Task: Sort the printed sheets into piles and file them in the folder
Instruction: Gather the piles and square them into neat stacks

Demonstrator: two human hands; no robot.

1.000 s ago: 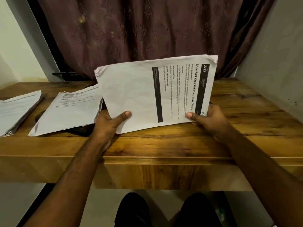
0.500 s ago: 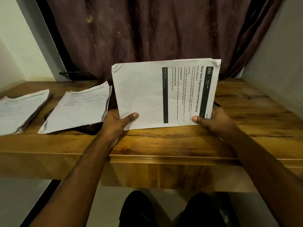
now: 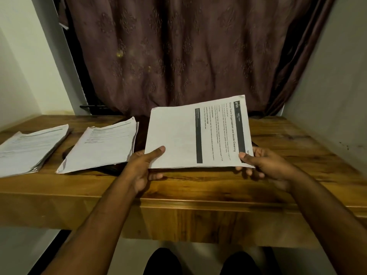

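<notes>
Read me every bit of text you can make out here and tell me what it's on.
"2723": dark header band of the held stack of sheets.
"Shoe Rack Organization and Insole Cleaning": title on its top page.
"SE", cut off by the right hand: same band.
Body text, and print on the two piles on the table: too small to read.

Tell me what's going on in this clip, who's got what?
A person holds a stack of printed sheets over the wooden table, left hand and right hand each gripping a near corner, thumbs on top. The top sheet is titled Shoe Rack Organization and Insole Cleaning. Two other paper piles lie on the table to the left: a middle pile and a far-left pile.
</notes>
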